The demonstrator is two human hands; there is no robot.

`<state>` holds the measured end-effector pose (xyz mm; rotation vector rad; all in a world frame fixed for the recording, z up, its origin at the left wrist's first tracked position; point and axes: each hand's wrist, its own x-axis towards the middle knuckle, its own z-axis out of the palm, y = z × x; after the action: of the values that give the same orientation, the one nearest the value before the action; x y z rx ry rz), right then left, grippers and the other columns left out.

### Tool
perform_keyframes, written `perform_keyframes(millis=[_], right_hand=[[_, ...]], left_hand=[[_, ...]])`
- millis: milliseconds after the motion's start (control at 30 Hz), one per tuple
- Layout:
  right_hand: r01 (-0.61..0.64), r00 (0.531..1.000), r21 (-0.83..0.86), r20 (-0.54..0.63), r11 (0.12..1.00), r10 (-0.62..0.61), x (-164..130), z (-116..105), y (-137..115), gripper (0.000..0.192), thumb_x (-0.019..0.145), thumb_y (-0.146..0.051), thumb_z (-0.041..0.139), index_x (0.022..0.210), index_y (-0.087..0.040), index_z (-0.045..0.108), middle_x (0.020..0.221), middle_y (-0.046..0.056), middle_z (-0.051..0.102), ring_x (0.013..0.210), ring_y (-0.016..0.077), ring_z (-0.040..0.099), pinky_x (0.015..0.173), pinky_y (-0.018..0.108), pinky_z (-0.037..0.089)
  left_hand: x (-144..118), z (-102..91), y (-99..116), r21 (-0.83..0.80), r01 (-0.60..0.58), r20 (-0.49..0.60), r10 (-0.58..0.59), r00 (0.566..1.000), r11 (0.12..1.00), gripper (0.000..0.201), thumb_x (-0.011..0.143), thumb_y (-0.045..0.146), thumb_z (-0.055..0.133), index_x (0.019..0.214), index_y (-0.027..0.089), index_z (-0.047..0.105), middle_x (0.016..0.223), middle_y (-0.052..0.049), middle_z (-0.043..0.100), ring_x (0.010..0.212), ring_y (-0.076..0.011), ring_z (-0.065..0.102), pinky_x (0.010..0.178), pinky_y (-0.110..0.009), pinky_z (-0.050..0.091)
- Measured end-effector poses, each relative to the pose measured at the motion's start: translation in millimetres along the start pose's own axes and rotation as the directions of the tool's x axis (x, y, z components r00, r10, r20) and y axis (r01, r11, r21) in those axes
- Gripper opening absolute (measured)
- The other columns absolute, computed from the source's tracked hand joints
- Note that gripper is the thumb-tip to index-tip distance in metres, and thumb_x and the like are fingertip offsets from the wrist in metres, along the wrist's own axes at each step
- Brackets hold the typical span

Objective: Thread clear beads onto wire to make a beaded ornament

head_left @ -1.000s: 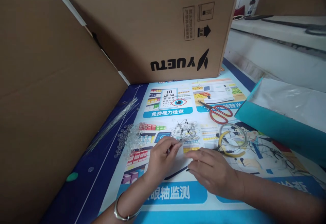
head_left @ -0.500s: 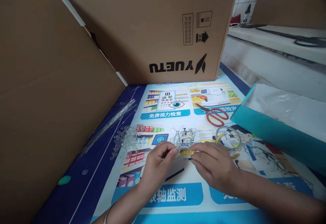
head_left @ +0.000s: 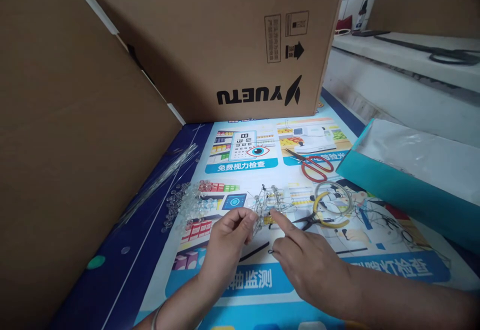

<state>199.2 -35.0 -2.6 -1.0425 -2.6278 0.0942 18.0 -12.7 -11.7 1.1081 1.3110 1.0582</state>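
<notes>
The tangle (head_left: 275,201) of wire and beads lay on the mat (head_left: 225,315), just on the far side of both hands; it spread a little wider left to right than near to far, with no clear long axis, its loose ends straying several ways.

The right hand (head_left: 307,257) had its index finger straight, aimed far and left, the tip at the tangle's near edge; whether it touched or only hung over it, I could not tell; the other fingers were curled, seeming to pinch a small dark loop (head_left: 270,251) that poked out to the left, nearer than the tangle.

The left hand (head_left: 228,237) had thumb and index pressed together at the tangle's near left side; what they pinched, if anything, was too fine to make out; both hands were about equally near it, one at each side.

The pliers (head_left: 330,223) lay to the right of the tangle, noses pointing left towards it; the scissors (head_left: 317,169) lay farther off, well apart; loose beads (head_left: 187,205) were heaped to the left.
</notes>
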Motion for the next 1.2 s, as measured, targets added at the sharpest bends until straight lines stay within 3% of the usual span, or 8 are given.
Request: perform_keyframes(millis=[167, 300, 500, 633, 833, 1033, 1200], right_hand=[[-0.093, 0.97, -0.068, 0.217, 0.993, 0.106, 9, -9, -5, 0.016, 0.075, -0.004, 0.038, 0.081, -0.014, 0.049, 0.137, 0.03, 0.028, 0.073, 0.0284, 0.066, 0.044, 0.034, 0.045], [-0.166, 0.933, -0.05, 0.316, 0.985, 0.173, 13, -10, -5, 0.015, 0.075, -0.006, 0.041, 0.085, -0.014, 0.048, 0.139, 0.028, 0.025, 0.066, 0.0266, 0.067, 0.042, 0.032, 0.043], [-0.226, 0.956, 0.185, 0.231, 0.956, 0.182, 11, -10, 2, 0.014, 0.088, -0.018, 0.034, 0.085, -0.017, 0.048, 0.133, 0.019, 0.042, 0.099, 0.0267, 0.06, 0.051, 0.029, 0.045], [-0.216, 0.975, 0.372, 0.13, 0.903, 0.18, 9, -9, 5, 0.013, 0.089, -0.018, 0.034, 0.082, -0.019, 0.045, 0.115, 0.013, 0.055, 0.118, 0.0252, 0.047, 0.062, 0.029, 0.048], [-0.196, 0.971, 0.607, 0.009, 0.77, 0.24, 7, -5, 7, 0.01, 0.088, -0.015, 0.038, 0.082, -0.022, 0.043, 0.09, 0.007, 0.058, 0.122, 0.0189, 0.041, 0.08, 0.029, 0.046], [-0.132, 0.982, 0.625, -0.027, 0.77, 0.19, 5, -2, 6, 0.01, 0.088, -0.015, 0.038, 0.084, -0.022, 0.043, 0.079, 0.005, 0.057, 0.125, 0.0183, 0.038, 0.089, 0.03, 0.043], [-0.123, 0.982, 0.608, -0.039, 0.784, 0.185, 2, 1, 4, 0.01, 0.088, -0.015, 0.038, 0.085, -0.023, 0.043, 0.081, 0.005, 0.058, 0.127, 0.0189, 0.035, 0.085, 0.029, 0.045]], left_hand=[[-4, 4.8, 3, 0.078, -0.033, 0.019, 0.031, 0.999, 0.996, 0.021, 0.081, 0.035, 0.054, 0.073, 0.016, 0.055, 0.054, 0.005, 0.041, 0.052, -0.007, 0.036, 0.051, -0.019, 0.031], [-7, 7.1, 5, 0.138, -0.084, 0.035, 0.079, 0.996, 0.987, 0.02, 0.081, 0.034, 0.054, 0.072, 0.015, 0.054, 0.058, 0.004, 0.043, 0.055, -0.0071, 0.037, 0.052, -0.019, 0.032], [-6, 2.2, 7, 0.132, -0.063, 0.019, 0.061, 0.998, 0.989, 0.02, 0.081, 0.033, 0.054, 0.072, 0.015, 0.054, 0.056, 0.005, 0.041, 0.053, -0.0059, 0.034, 0.05, -0.017, 0.029], [0, -5.7, 7, 0.062, -0.03, 0.002, 0.03, 1.0, 0.998, 0.02, 0.08, 0.034, 0.055, 0.072, 0.015, 0.054, 0.052, 0.006, 0.038, 0.049, -0.0052, 0.031, 0.047, -0.017, 0.025], [8, -15.5, 7, 0.046, 0.003, 0.044, -0.005, 0.999, 0.999, 0.021, 0.08, 0.035, 0.055, 0.072, 0.015, 0.055, 0.049, 0.006, 0.037, 0.047, -0.0051, 0.03, 0.046, -0.018, 0.025], [9, -16.8, 8, 0.069, -0.064, 0.178, 0.051, 0.983, 0.996, 0.02, 0.085, 0.033, 0.049, 0.083, 0.016, 0.058, 0.055, 0.003, 0.046, 0.054, -0.0079, 0.041, 0.055, -0.021, 0.032], [9, -18.8, 7, 0.1, -0.115, 0.2, 0.093, 0.975, 0.988, 0.019, 0.087, 0.03, 0.045, 0.088, 0.017, 0.059, 0.059, 0.001, 0.049, 0.059, -0.01, 0.045, 0.059, -0.023, 0.036]])
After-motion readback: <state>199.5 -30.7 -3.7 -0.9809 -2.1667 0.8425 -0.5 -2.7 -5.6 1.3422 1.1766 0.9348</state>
